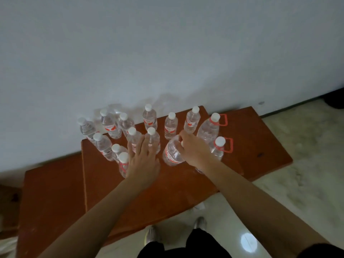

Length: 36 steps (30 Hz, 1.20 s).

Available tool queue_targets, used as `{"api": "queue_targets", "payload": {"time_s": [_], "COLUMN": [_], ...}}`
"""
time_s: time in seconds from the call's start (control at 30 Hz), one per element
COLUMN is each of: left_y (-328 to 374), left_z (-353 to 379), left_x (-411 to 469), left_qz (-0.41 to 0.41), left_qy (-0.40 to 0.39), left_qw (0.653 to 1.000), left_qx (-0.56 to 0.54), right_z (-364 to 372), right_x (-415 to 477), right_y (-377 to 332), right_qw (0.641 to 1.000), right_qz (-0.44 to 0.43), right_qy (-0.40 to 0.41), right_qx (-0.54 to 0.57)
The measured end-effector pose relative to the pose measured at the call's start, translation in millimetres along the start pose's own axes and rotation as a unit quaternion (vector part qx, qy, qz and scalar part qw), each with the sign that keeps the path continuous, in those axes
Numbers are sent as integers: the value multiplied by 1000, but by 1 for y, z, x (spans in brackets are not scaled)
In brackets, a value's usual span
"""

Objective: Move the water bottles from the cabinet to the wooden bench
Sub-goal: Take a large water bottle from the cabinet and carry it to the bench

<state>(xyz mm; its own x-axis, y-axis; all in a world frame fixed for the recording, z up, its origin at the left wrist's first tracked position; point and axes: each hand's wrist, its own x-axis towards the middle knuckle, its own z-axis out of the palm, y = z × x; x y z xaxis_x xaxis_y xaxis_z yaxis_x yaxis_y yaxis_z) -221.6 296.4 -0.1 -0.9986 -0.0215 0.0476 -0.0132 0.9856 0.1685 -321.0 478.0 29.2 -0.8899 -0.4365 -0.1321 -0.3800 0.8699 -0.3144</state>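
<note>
Just the head view here. The right grip (193,148) is curled over the cap end of a clear bottle (172,152). The bottle is tilted, with its base down-left of the fingers and low over the reddish wooden bench (186,185), though I can't tell if it's touching. The left grip (143,157) is nearby, flat and spread, holding nothing, hovering by the other bottles (149,117). They're thin ribbed plastic with white caps and red labels, probably squishy.
</note>
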Motion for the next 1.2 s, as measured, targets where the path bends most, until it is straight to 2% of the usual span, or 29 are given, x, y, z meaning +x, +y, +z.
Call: {"api": "queue_targets", "payload": {"time_s": [0.1, 0.27, 0.43, 0.6, 0.7, 0.87, 0.97, 1.1, 1.2], "left_y": [10, 18, 26, 32, 37, 51, 71, 91, 98], "left_z": [14, 33, 49, 81, 101, 133, 154, 167, 171], "left_x": [5, 9, 4, -9, -9, -6, -1, 11, 19], "left_qz": [19, 79, 81, 105, 99, 108, 127, 84, 149], "left_qy": [-19, -82, -228, -353, -352, -341, -311, -287, -285], "left_qw": [1000, 993, 970, 928, 924, 929, 940, 953, 946], "left_qx": [-13, 35, 14, -46, -110, -98, -60, -37, 37], "right_z": [0, 6, -1, -2, -5, -3, 7, 37, 73], "right_x": [-31, -79, -107, -128, -130, -149, -164, -175, -178], "right_y": [11, 30, 37, 53, 69, 106, 126, 139, 153], "right_qw": [999, 993, 988, 982, 972, 966, 953, 946, 952], "right_qz": [9, 44, 76, 98, 136, 193, 225, 227, 210], "right_qy": [6, 18, -1, -38, -61, -131, -178, -227, -222], "right_qx": [36, 109, 135, 158, 181, 111, 96, 37, -19]}}
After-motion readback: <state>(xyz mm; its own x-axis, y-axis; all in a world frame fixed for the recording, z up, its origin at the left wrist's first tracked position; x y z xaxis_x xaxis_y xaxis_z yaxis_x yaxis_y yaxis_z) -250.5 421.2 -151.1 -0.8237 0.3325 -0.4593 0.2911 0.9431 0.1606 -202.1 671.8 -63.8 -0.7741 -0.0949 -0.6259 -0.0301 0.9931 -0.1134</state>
